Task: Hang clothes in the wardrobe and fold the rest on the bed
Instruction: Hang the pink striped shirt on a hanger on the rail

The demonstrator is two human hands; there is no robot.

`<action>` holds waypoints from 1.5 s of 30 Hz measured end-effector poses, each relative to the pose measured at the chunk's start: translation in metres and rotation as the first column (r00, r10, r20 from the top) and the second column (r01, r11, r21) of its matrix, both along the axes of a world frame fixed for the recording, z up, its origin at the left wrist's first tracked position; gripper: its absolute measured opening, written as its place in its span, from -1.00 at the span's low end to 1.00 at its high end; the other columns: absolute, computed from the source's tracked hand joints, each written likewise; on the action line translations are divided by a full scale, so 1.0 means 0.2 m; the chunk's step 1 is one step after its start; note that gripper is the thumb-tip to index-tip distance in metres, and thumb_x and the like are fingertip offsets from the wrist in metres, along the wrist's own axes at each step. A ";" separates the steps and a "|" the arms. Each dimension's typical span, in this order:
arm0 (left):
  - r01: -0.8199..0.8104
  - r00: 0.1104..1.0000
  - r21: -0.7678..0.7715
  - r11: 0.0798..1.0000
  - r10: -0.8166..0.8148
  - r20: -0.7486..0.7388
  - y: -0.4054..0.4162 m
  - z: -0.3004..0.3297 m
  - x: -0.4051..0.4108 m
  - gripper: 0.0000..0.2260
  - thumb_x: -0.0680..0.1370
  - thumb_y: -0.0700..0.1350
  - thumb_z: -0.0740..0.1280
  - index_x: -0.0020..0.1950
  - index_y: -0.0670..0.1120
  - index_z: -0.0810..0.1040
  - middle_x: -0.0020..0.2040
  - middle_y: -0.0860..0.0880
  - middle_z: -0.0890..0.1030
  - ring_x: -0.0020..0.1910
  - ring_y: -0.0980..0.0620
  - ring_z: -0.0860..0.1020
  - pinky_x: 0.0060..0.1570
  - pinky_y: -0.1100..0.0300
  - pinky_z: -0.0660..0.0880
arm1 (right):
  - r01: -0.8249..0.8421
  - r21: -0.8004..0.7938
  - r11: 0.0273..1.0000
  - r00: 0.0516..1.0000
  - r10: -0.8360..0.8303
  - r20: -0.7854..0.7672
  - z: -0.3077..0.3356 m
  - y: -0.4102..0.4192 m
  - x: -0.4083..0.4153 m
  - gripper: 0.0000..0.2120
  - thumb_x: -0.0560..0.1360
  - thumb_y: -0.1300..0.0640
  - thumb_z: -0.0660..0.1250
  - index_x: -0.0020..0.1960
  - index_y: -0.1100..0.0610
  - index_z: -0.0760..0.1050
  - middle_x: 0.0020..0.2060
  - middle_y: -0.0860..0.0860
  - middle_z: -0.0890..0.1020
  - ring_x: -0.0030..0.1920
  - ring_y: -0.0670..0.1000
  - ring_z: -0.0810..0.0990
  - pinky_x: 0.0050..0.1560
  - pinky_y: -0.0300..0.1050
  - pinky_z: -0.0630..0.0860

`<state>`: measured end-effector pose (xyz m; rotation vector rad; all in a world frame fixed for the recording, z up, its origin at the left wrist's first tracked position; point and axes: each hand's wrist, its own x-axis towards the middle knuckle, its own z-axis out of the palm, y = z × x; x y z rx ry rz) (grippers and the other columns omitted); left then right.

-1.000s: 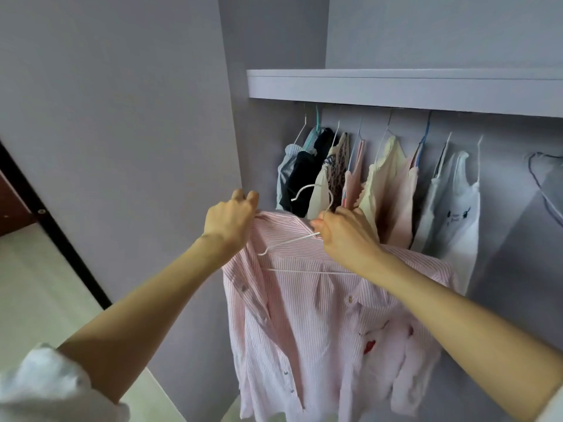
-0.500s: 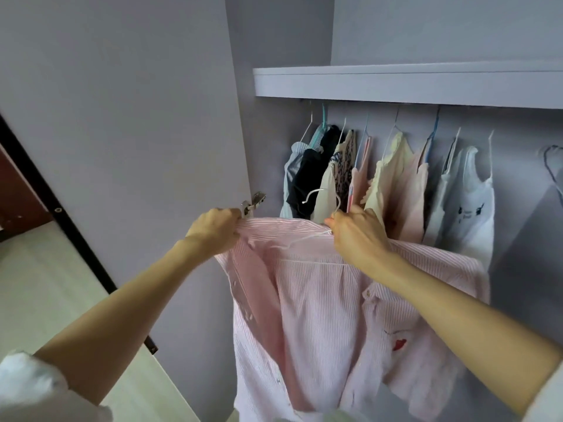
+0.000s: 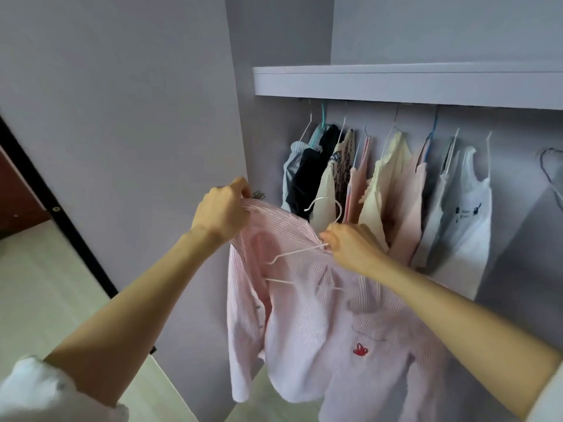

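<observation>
Below the wardrobe shelf, going left to right: the left hand pinches the striped shirt at its collar edge, just off the door; the right hand grips the white hanger at its neck, hook pointing up toward the hung clothes. The hanger's left arm seems to lie outside the cloth. Free rail room opens rightward, before the empty hanger.
</observation>
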<state>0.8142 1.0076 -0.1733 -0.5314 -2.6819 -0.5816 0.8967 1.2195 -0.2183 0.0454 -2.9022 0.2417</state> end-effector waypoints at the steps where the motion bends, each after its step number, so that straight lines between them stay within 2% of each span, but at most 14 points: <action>1: 0.003 1.000 -0.003 1.000 -0.003 -0.009 0.00 -0.01 0.00 -0.70 0.40 -0.32 0.21 0.09 -0.09 0.47 -0.11 -0.19 0.60 -0.11 -0.27 0.51 -0.22 0.11 0.34 | 0.012 -0.017 1.000 1.000 -0.011 0.010 0.00 0.00 0.00 -0.69 0.61 0.15 0.11 -0.31 0.13 0.33 -0.27 0.07 0.55 -0.11 0.16 0.56 -0.20 -0.06 0.33; 4: 0.005 0.999 -0.042 0.999 -0.007 -0.049 0.00 -0.02 0.01 -0.69 0.41 -0.34 0.20 0.11 -0.10 0.46 -0.09 -0.18 0.59 -0.11 -0.26 0.50 -0.23 0.11 0.32 | 0.018 -0.095 0.995 0.999 -0.015 0.033 -0.02 0.01 -0.02 -0.61 0.62 0.05 0.09 -0.38 0.06 0.27 -0.29 0.07 0.56 -0.13 0.18 0.57 -0.23 -0.10 0.28; 8: 0.010 0.997 -0.154 0.988 -0.020 -0.068 -0.04 -0.02 0.01 -0.67 0.43 -0.34 0.19 0.17 -0.12 0.42 0.03 -0.16 0.58 -0.08 -0.27 0.51 -0.20 0.07 0.37 | 0.067 -0.340 0.938 0.981 -0.125 -0.151 0.03 0.03 -0.05 -0.73 0.61 0.16 0.12 -0.08 0.28 0.54 -0.13 0.24 0.62 -0.03 0.23 0.56 -0.17 -0.08 0.33; 11: 0.081 0.996 -0.183 0.980 -0.084 -0.009 -0.05 -0.03 0.02 -0.64 0.43 -0.34 0.20 0.20 -0.12 0.42 0.02 -0.17 0.58 -0.07 -0.27 0.51 -0.16 0.02 0.44 | 0.059 -0.275 0.960 0.954 -0.135 -0.266 0.08 0.02 -0.04 -0.74 0.60 0.23 0.13 0.01 0.35 0.55 -0.12 0.28 0.61 -0.02 0.26 0.52 -0.09 0.00 0.37; 16: 0.142 0.988 -0.021 0.990 -0.140 0.067 -0.08 -0.05 0.03 -0.67 0.38 -0.33 0.25 0.11 -0.10 0.46 -0.10 -0.14 0.60 -0.12 -0.19 0.50 -0.13 0.05 0.47 | 0.074 -0.092 0.993 0.988 -0.086 -0.128 0.02 -0.01 -0.06 -0.75 0.60 0.21 0.10 0.01 0.29 0.53 -0.07 0.19 0.61 0.01 0.23 0.49 -0.04 0.00 0.40; 21: 0.208 0.973 -0.055 0.977 -0.201 0.116 -0.06 -0.05 0.09 -0.68 0.39 -0.32 0.24 0.11 -0.10 0.46 -0.12 -0.12 0.60 -0.14 -0.17 0.52 -0.14 0.05 0.49 | 0.087 -0.089 0.992 0.979 -0.101 -0.175 0.00 -0.01 -0.05 -0.73 0.60 0.28 0.09 0.09 0.24 0.55 -0.03 0.17 0.62 0.03 0.23 0.47 0.00 0.01 0.40; 24: 0.356 0.891 -0.298 0.886 -0.225 0.395 -0.03 -0.04 0.18 -0.75 0.47 -0.18 0.28 0.14 -0.08 0.41 -0.03 -0.05 0.56 0.03 -0.13 0.54 -0.05 0.12 0.46 | 0.091 -0.114 0.989 0.966 -0.115 -0.232 0.04 0.01 -0.05 -0.70 0.61 0.27 0.07 0.18 0.23 0.54 0.02 0.17 0.62 0.05 0.24 0.47 0.05 0.01 0.36; 26: 0.490 0.731 -0.441 0.752 -0.079 0.678 -0.02 -0.06 0.23 -0.53 0.52 0.07 0.31 0.38 -0.01 0.31 0.23 0.02 0.48 0.23 -0.01 0.46 0.12 0.21 0.39 | 0.080 -0.164 0.983 0.965 -0.118 -0.233 0.06 0.02 -0.06 -0.73 0.60 0.28 0.09 0.10 0.30 0.55 -0.03 0.23 0.62 0.05 0.26 0.47 0.05 0.03 0.38; 28: 0.529 0.682 -0.494 0.690 0.000 0.731 -0.02 -0.10 0.22 -0.43 0.51 0.20 0.28 0.45 0.02 0.26 0.38 0.06 0.38 0.33 0.04 0.37 0.19 0.24 0.30 | 0.046 -0.174 0.984 0.964 -0.090 -0.251 0.06 0.03 -0.06 -0.75 0.58 0.31 0.10 -0.02 0.33 0.55 -0.10 0.25 0.61 0.00 0.28 0.48 0.03 0.09 0.42; 33: 0.333 0.929 -0.276 0.901 -0.264 0.260 0.04 -0.11 0.14 -0.56 0.54 0.14 0.26 0.38 0.03 0.35 0.32 0.05 0.39 0.28 0.01 0.40 0.21 0.11 0.36 | -0.011 -0.299 0.954 0.958 -0.076 -0.275 0.06 0.03 -0.03 -0.74 0.57 0.33 0.13 -0.19 0.36 0.53 -0.26 0.25 0.58 -0.11 0.28 0.50 -0.03 0.14 0.43; 37: 0.439 0.897 -0.177 0.881 -0.418 0.144 0.16 -0.17 0.13 -0.44 0.52 0.24 0.19 0.45 0.02 0.26 0.33 -0.01 0.40 0.28 -0.08 0.41 0.23 -0.04 0.38 | -0.062 -0.456 0.888 0.946 -0.094 -0.311 0.11 0.02 0.00 -0.71 0.58 0.21 0.17 -0.20 0.32 0.55 -0.37 -0.04 0.46 -0.14 0.09 0.48 -0.02 -0.07 0.36; 39: 0.395 0.919 -0.188 0.899 -0.385 0.089 0.22 -0.19 0.12 -0.56 0.58 0.12 0.17 0.41 -0.03 0.31 0.21 -0.08 0.53 0.14 -0.16 0.51 0.05 0.02 0.44 | -0.110 -0.517 0.849 0.934 -0.089 -0.345 0.13 0.02 0.02 -0.73 0.57 0.23 0.21 -0.22 0.34 0.55 -0.41 -0.17 0.43 -0.25 -0.08 0.47 -0.10 -0.24 0.33; 42: 0.422 0.906 -0.030 0.906 -0.422 -0.020 0.29 -0.19 0.12 -0.67 0.60 0.03 0.16 0.25 -0.14 0.43 -0.07 -0.19 0.63 -0.08 -0.25 0.56 -0.18 0.04 0.41 | -0.157 -0.592 0.791 0.921 -0.099 -0.376 0.13 0.08 0.05 -0.87 0.50 0.24 0.33 -0.15 0.30 0.57 -0.30 -0.11 0.50 -0.27 -0.20 0.49 -0.16 -0.45 0.32; 45: 0.457 0.889 0.092 0.885 -0.450 -0.089 0.31 -0.20 0.13 -0.71 0.59 -0.05 0.22 0.21 -0.20 0.44 -0.14 -0.21 0.64 -0.15 -0.29 0.56 -0.23 0.06 0.37 | -0.013 -0.452 0.892 0.956 -0.122 -0.269 0.03 0.20 0.09 -0.71 0.41 0.07 0.43 0.09 0.13 0.54 -0.02 -0.02 0.46 -0.04 -0.06 0.49 0.06 -0.24 0.39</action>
